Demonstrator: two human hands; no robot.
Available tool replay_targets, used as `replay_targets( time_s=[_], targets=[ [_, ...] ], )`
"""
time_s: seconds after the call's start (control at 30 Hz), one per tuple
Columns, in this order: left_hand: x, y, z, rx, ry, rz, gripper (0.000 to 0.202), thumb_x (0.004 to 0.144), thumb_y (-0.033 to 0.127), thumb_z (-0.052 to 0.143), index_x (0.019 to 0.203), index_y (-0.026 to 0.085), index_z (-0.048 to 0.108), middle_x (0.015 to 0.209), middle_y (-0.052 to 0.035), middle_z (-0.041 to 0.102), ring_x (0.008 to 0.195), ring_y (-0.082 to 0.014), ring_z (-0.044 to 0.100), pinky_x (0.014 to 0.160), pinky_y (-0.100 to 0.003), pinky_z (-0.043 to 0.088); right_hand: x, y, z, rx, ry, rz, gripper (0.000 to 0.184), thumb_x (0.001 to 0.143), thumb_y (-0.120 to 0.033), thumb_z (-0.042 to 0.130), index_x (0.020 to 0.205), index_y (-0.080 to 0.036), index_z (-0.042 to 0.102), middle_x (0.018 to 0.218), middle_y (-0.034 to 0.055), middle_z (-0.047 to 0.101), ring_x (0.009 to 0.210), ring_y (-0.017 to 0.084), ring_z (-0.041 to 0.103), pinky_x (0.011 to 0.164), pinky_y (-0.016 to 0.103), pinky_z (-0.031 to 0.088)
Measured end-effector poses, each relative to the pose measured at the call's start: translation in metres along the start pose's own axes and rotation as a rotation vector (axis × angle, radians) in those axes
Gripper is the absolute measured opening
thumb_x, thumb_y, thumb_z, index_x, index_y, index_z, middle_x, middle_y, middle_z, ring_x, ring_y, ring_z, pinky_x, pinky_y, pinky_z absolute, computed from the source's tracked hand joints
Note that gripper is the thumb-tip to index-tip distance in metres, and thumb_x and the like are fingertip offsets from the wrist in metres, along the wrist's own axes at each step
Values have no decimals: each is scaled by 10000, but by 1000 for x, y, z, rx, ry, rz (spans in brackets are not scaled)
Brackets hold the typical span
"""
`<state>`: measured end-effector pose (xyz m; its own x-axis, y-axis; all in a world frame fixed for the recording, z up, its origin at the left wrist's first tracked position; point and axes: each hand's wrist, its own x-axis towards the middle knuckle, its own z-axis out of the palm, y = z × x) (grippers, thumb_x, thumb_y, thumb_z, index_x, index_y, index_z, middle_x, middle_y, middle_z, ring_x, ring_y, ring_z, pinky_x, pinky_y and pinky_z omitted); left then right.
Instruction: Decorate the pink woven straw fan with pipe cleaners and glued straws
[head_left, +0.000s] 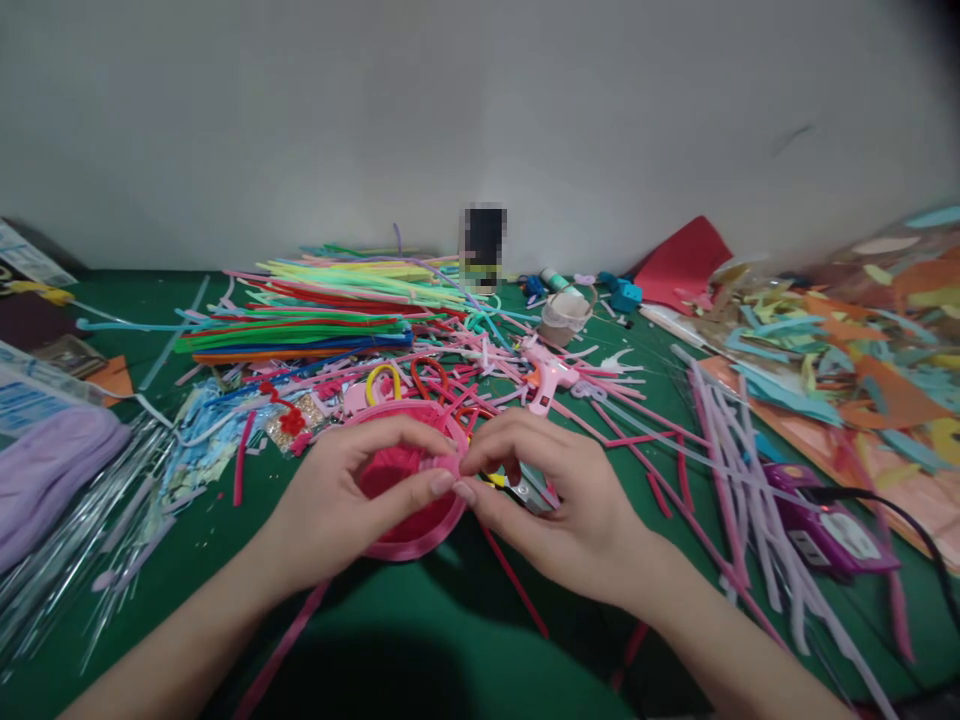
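Above a round pink-rimmed, red-bottomed piece [427, 548], both my hands meet at their fingertips. My left hand [341, 500] pinches a small pink fuzzy piece [444, 462], which looks like coiled pipe cleaner. Thumb and fingers of my right hand [562, 500] are closed on the right edge of the same piece. Partly hidden behind my right fingers are metal blades [531, 488], apparently of scissors. Just beyond my hands lie a yellow loop handle [384, 384] and a pink glue gun [547, 378]. Loose pink and red pipe cleaners [514, 580] surround the round piece.
Bundled coloured pipe cleaners [300, 335] lie at the back left. A small paper cup [564, 318] stands near the back. To the right are lilac strips [750, 500], a purple device [829, 530] with a black cable, and paper scraps [847, 350]. Clear sticks [112, 530] spread leftward.
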<state>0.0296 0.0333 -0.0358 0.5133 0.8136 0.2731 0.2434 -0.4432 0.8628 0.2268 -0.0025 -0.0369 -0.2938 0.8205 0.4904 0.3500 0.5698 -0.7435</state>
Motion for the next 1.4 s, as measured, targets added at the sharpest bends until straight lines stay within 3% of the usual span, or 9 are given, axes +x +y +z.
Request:
replay_targets(
  time_s=[0.17,0.37,0.47,0.57,0.7,0.77,0.83,1.23,1.4],
  targets=[
    [0,2,1,122,3,141,44,877,227,650,909,215,678,916,-14,746,877,-171,697,821,-294,546,2,-5,-2,221,-78,294,95,869,-228,640,794,-176,611,749,-8,606,657,97,539,600,216,451],
    [-1,-3,0,645,52,491,139,852,124,628,977,186,633,971,-56,743,1003,-229,668,1060,-451,374,5,0,14,636,-66,712,240,785,-321,689,669,-166,547,565,-65,459,501,64,370,462,192,302],
    [-1,-7,-1,751,23,527,152,859,100,601,991,169,631,1000,-77,741,1056,-249,649,1089,-488,320,2,6,20,780,-80,818,330,802,-375,673,612,-168,500,530,-68,418,479,58,357,457,188,302],
    [0,-8,-2,597,-26,388,89,891,165,595,969,178,636,973,-54,734,985,-212,657,1017,-412,403,-4,9,14,575,-78,664,245,826,-387,676,776,-164,587,655,-18,556,543,89,485,503,210,412],
    [2,-5,-3,332,-103,181,76,904,252,612,943,200,651,945,-15,730,922,-166,662,852,-285,488,-10,12,-5,-148,-2,2,234,870,-213,660,1101,-224,630,1045,87,664,925,184,629,792,319,532],
    [3,-3,-3,286,-126,158,77,897,252,623,943,205,662,942,-5,733,914,-160,664,843,-272,488,-10,13,-10,-360,-36,-224,199,899,-176,620,1090,-224,644,1034,98,673,939,193,630,807,331,536],
    [3,-3,-3,272,-151,154,68,891,248,630,929,208,669,937,0,733,908,-159,662,841,-271,485,-8,13,-11,-424,-74,-314,138,917,-164,589,1033,-203,652,959,93,686,872,183,632,757,312,543],
    [3,-2,-7,288,-228,191,66,874,173,627,922,193,666,927,3,724,894,-151,653,860,-287,468,-2,8,-4,-326,-156,-278,121,937,-115,504,980,-162,607,910,108,670,827,187,603,710,305,521],
    [2,-2,-7,322,-214,236,66,900,182,603,934,187,660,924,-14,717,906,-166,642,894,-323,456,-1,4,5,-44,-118,95,131,951,-175,501,838,-178,569,766,29,623,701,133,583,635,237,484]
  ],
)
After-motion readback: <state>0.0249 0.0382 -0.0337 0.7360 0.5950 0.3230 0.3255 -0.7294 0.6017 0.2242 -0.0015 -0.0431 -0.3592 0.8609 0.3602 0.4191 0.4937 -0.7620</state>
